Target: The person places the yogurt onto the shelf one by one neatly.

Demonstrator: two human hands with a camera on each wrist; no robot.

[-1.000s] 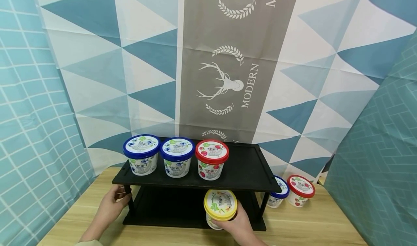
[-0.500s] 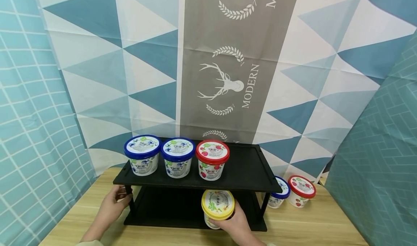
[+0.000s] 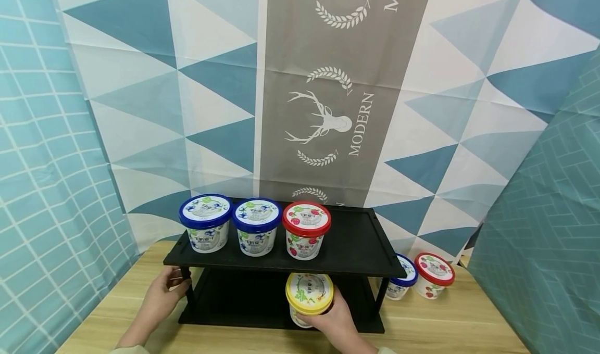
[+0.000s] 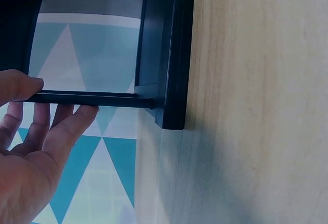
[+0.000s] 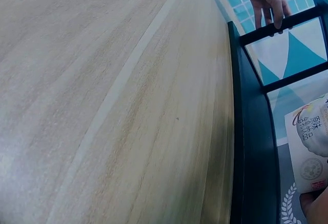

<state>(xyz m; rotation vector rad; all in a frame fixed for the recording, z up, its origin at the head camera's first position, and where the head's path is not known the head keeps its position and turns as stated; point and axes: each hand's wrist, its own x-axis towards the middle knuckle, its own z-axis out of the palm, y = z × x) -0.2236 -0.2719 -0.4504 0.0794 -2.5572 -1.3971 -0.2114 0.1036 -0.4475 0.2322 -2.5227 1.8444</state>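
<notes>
A two-tier black rack (image 3: pixel 347 250) stands on the wooden table. My left hand (image 3: pixel 161 295) pinches its left front post (image 4: pixel 113 100), thumb on one side and fingers on the other in the left wrist view. My right hand (image 3: pixel 338 317) grips a tub with a yellow lid (image 3: pixel 309 293) at the front of the lower shelf (image 3: pixel 244 296), under the upper tier's edge. Whether the tub's base touches that shelf cannot be told. In the right wrist view, the tub's printed side (image 5: pixel 310 131) shows, and only a bit of the hand is visible.
Two blue-lidded tubs (image 3: pixel 205 224) and a red-lidded tub (image 3: pixel 307 230) line the upper tier's left and middle. Right of the rack, another blue-lidded tub (image 3: pixel 403 276), partly hidden, and a red-lidded one (image 3: pixel 433 275) sit on the table (image 3: pixel 436 328). Patterned cloth (image 3: pixel 225 83) hangs behind.
The yellow-lidded tub, in my right hand, has slid slightly left along the lower shelf's front. My left hand stays on the post.
</notes>
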